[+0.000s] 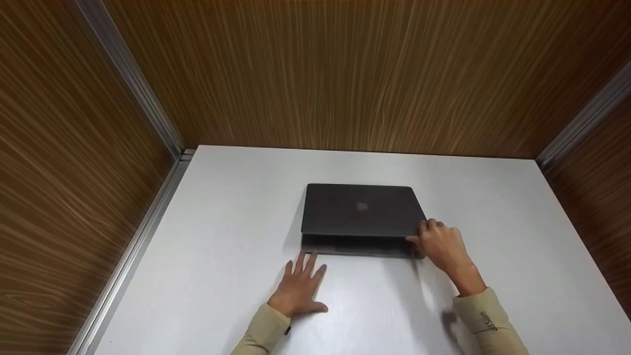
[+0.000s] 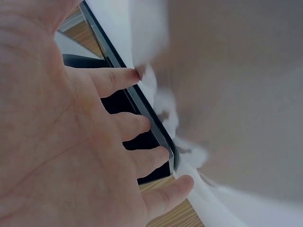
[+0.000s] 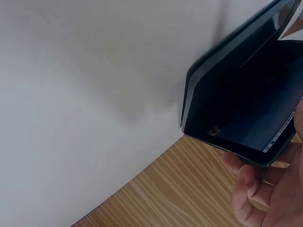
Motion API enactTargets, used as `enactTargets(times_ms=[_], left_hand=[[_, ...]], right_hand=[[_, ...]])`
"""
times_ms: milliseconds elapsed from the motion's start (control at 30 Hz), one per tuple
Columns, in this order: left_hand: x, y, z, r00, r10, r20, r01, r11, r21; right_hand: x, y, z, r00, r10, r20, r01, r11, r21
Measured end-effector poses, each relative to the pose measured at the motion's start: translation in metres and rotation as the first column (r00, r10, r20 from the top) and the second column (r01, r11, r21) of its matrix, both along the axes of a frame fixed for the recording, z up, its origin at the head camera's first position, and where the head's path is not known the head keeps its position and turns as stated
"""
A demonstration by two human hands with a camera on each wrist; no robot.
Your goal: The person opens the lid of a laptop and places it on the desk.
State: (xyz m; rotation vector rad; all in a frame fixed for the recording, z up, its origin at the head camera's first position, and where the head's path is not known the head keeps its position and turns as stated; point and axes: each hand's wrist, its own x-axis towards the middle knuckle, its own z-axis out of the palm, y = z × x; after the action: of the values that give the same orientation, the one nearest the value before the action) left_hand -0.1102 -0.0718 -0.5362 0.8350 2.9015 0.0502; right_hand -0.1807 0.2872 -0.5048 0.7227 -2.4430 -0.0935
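Palm (image 2: 61, 137) down, left hand (image 1: 297, 288) splayed beside laptop (image 1: 362, 219), right hand (image 1: 439, 242) in a grip on its lid (image 1: 340, 207)

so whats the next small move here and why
Probably steady the laptop base with the left hand, which lies spread by the front edge: the right hand grips the partly open lid near a corner, so moving the lid might drag the base.
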Motion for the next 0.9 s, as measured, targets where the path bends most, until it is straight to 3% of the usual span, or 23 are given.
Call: enactTargets(times_ms=[333,600,900], left_hand=[[0.0,0.0,0.001,1.0,0.005,0.014,-0.005,1.0,0.02],[0.001,-0.002,0.001,1.0,-0.002,0.029,0.001,0.999,0.048],[0.0,-0.001,0.002,0.999,-0.002,0.051,-0.001,0.998,0.062]], right_hand=[[0.001,-0.001,0.006,0.997,-0.051,0.055,0.052,0.999,-0.012],[-0.001,0.0,0.008,1.0,-0.019,0.01,0.019,1.0,-0.014],[-0.004,0.001,0.015,1.0,-0.005,0.024,0.006,0.999,-0.042]])
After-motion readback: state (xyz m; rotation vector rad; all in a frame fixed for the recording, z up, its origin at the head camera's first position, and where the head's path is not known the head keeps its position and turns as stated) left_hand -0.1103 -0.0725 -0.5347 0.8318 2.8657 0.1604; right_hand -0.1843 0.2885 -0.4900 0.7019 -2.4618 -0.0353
